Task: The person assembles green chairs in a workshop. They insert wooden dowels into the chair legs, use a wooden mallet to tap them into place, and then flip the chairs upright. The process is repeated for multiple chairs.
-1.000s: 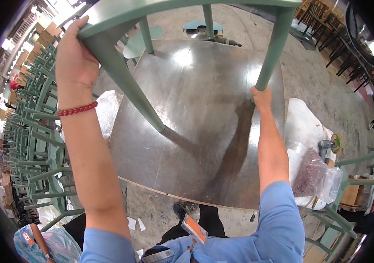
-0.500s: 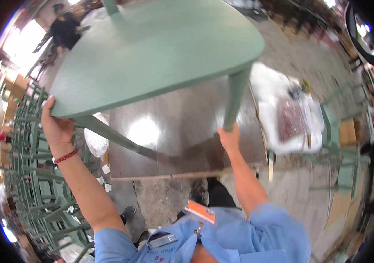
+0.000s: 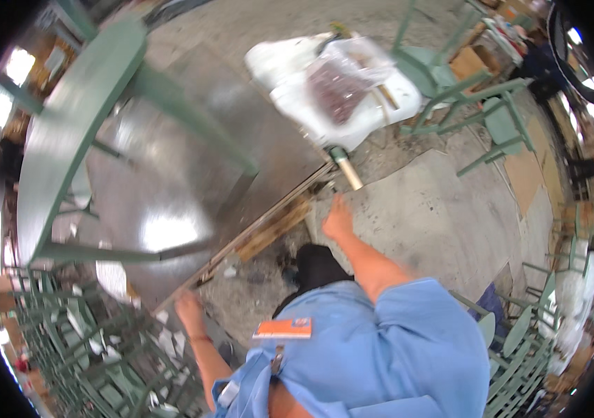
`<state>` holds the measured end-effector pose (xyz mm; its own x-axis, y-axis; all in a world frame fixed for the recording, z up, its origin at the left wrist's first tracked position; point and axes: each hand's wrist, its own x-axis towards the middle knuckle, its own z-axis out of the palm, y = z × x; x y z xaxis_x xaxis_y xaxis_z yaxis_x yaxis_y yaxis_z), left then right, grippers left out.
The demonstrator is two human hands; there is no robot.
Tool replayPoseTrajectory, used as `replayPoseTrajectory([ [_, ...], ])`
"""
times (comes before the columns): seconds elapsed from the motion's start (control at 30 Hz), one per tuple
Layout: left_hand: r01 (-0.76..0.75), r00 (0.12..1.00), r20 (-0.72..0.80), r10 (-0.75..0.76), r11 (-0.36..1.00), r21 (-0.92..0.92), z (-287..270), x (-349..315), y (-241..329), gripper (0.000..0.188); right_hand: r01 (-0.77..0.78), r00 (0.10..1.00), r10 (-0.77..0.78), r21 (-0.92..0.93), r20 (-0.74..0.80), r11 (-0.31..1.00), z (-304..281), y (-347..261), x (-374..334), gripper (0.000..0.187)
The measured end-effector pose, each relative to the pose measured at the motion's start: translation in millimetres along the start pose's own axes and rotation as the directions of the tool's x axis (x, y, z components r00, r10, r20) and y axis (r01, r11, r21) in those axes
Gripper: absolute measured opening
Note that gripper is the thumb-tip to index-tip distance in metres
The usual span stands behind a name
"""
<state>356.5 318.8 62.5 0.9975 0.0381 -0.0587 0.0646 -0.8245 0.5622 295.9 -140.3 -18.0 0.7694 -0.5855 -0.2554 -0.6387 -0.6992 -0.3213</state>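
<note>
A green wooden chair (image 3: 81, 146) stands tilted in view on a dark, glossy tabletop (image 3: 206, 90), its seat to my left and its legs on the surface. Neither hand touches it. My left hand (image 3: 189, 315), blurred, hangs beside the table's near edge, a bracelet on its wrist; its finger positions are unclear. Off the table's near right corner is my right hand (image 3: 338, 221), with a finger stretched forward and nothing visible in it. Just beyond it, a tool with a pale handle and dark green end (image 3: 347, 168) sticks out at that corner.
White padding (image 3: 276, 73) at the table's right bears a clear bag of dark red pieces (image 3: 342, 87). More green chairs (image 3: 502, 129) stand to the right. Stacked green chair frames (image 3: 95, 348) crowd the lower left. Flat sheeting (image 3: 422, 209) covers floor at right.
Both hands have let go of the green chair, which now rests on the tabletop. My view has turned right, so the chair and table appear farther left.
</note>
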Motion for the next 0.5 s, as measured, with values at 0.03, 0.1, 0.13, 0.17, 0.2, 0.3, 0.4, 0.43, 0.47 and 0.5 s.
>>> replayPoseTrajectory([
  [0.03, 0.168, 0.936, 0.328, -0.125, 0.98, -0.107, 17.9, -24.3, 17.9, 0.016, -0.061, 0.995, 0.067, -0.091, 0.072, 0.994, -2.6, 12.3, 7.4, 0.079],
  [0.1, 0.279, 0.768, 0.592, -0.242, 0.96, 0.031, 38.8, -74.6, 40.6, 0.025, -0.118, 0.908, 0.123, -0.038, 0.4, 0.992, -3.0, 25.3, 25.1, 0.086],
  [0.13, 0.16, 0.747, 0.662, -0.064, 0.984, -0.084, 49.5, -92.1, 40.6, 0.031, -0.127, 0.869, 0.11, 0.002, 0.482, 0.992, -5.4, 24.9, 28.9, 0.076],
  [0.17, 0.2, 0.679, 0.731, -0.075, 0.976, -0.085, 60.9, -105.2, 42.4, 0.032, -0.142, 0.824, 0.11, 0.016, 0.556, 0.99, -9.6, 29.2, 32.2, 0.068],
  [0.2, 0.243, 0.618, 0.781, -0.092, 0.967, -0.079, 71.5, -122.6, 45.7, 0.032, -0.08, 0.815, 0.046, 0.033, 0.577, 0.996, -19.6, 30.3, 32.3, 0.065],
  [0.3, -0.022, 0.511, 0.845, 0.158, 0.985, -0.171, 96.9, -111.3, 96.5, 0.032, 0.159, 0.837, -0.198, 0.12, 0.51, 0.98, 1.9, 78.5, 41.8, 0.056],
  [0.4, -0.256, 0.34, 0.872, 0.351, 0.927, -0.273, 144.0, -96.7, 182.2, 0.032, 0.109, 0.795, -0.253, 0.28, 0.551, 0.954, -6.0, 147.3, 40.1, 0.049],
  [0.43, -0.193, 0.327, 0.909, 0.258, 0.96, -0.203, 163.2, -95.5, 225.7, 0.032, 0.107, 0.779, -0.267, 0.3, 0.567, 0.948, -12.3, 179.4, 37.9, 0.048],
  [0.47, -0.126, 0.31, 0.937, 0.159, 0.984, -0.126, 183.0, -95.6, 275.6, 0.032, 0.098, 0.776, -0.274, 0.321, 0.568, 0.942, -20.8, 215.5, 33.9, 0.048],
  [0.5, -0.055, 0.3, 0.952, 0.065, 0.997, -0.051, 203.7, -97.5, 326.3, 0.032, 0.106, 0.771, -0.293, 0.338, 0.566, 0.935, -32.8, 256.5, 32.0, 0.047],
])
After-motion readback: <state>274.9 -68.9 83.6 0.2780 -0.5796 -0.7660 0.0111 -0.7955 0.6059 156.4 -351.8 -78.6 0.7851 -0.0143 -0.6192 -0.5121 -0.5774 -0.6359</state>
